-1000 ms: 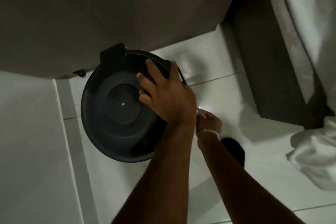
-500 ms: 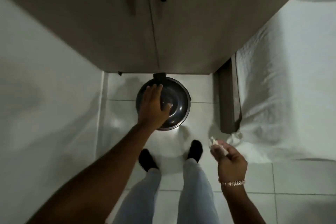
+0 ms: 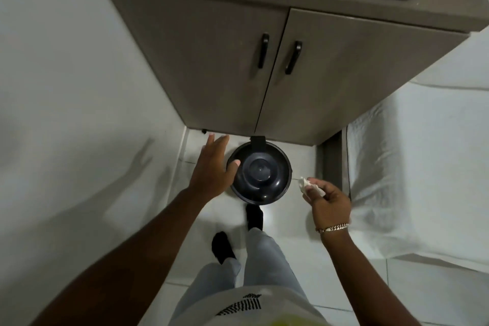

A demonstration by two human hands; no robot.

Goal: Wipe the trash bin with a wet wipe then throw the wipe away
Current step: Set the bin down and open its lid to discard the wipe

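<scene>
Head view: left hand (image 3: 211, 168) spread above closed bin (image 3: 260, 173), perhaps touching; right hand (image 3: 328, 202) pinches wipe (image 3: 304, 182).

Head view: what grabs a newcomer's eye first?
The round dark trash bin with its lid closed, on the white floor at the foot of the cabinet. The open left hand is spread at its left edge, while the right hand pinches a crumpled white wipe to the bin's right.
</scene>
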